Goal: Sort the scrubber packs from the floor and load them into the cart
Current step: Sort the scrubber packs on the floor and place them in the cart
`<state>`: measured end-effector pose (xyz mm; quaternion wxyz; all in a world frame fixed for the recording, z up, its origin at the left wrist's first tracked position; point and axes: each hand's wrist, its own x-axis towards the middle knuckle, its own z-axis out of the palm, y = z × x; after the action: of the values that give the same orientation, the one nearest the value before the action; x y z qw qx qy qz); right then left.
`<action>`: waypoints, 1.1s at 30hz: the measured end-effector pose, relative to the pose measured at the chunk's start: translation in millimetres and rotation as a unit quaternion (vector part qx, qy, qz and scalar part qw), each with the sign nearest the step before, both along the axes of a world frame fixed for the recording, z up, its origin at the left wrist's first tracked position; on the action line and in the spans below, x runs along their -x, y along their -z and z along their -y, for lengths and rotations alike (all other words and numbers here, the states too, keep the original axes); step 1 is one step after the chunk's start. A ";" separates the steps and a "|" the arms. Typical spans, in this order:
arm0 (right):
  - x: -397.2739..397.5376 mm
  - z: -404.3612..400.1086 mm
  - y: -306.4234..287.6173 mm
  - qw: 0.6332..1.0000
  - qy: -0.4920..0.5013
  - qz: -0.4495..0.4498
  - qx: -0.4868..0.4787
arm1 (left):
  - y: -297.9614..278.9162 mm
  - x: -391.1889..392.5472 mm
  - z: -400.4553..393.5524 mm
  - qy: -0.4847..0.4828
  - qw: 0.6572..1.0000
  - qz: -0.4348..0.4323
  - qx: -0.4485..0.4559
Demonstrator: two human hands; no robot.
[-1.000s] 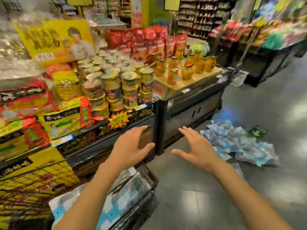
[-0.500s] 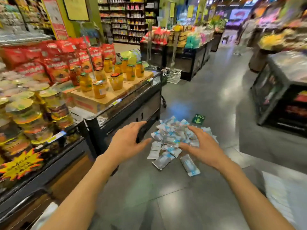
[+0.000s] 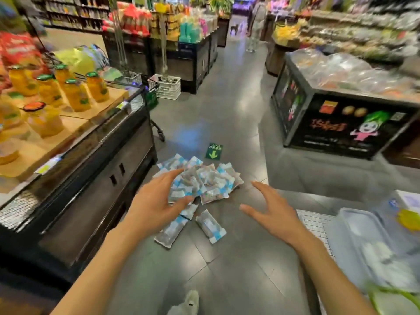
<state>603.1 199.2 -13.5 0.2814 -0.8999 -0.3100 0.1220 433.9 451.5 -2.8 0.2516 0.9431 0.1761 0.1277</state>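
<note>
Scrubber packs [image 3: 204, 180] lie heaped on the floor [image 3: 227, 123] mid-aisle, two loose packs [image 3: 210, 226] nearer the person than the heap. A floor sticker [image 3: 213, 151] sits just behind the heap. Left of the packs stands a display counter [image 3: 95, 178] with jars [image 3: 75, 94] on top. A cart [image 3: 150, 98] stands at the counter's far end, a basket [image 3: 166, 86] on the floor behind it. Right of the aisle stands a produce bin [image 3: 341, 123], bagged goods on it. Left hand [image 3: 156, 201] is out over the near edge of the heap; right hand [image 3: 272, 214] over bare floor to the heap's right. A shoe [image 3: 187, 303] shows below, between the arms. Far down the aisle stands another person [image 3: 256, 23].
</note>
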 end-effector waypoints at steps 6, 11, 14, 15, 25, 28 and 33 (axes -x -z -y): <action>-68.9 -37.0 -13.2 0.999 0.050 -0.013 -0.013 | 15.6 -94.6 -50.3 0.034 0.997 0.027 0.067; -133.7 -63.2 -7.9 0.997 0.071 -0.024 -0.011 | 23.1 -171.6 -83.7 0.053 0.995 0.007 0.088; -180.0 -86.1 4.4 0.996 0.067 -0.051 -0.001 | 34.0 -215.2 -102.0 0.051 0.994 -0.008 0.098; -197.2 -95.5 10.6 0.996 0.060 -0.061 0.000 | 39.6 -229.8 -108.5 0.045 0.994 -0.014 0.102; -372.7 -209.0 144.3 0.991 -0.012 -0.107 0.083 | 168.0 -380.0 -181.5 -0.015 0.995 -0.067 0.077; -405.6 -238.9 237.1 0.986 -0.017 -0.122 0.110 | 267.5 -400.6 -204.8 -0.035 0.992 -0.074 0.099; -435.0 -275.1 438.4 0.986 -0.013 -0.107 0.128 | 487.4 -416.1 -235.4 -0.028 0.990 -0.104 0.091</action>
<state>1038.1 474.4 -451.8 0.1935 -0.9062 -0.2719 0.2597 850.0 686.9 -490.2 0.3130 0.9191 0.2385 0.0196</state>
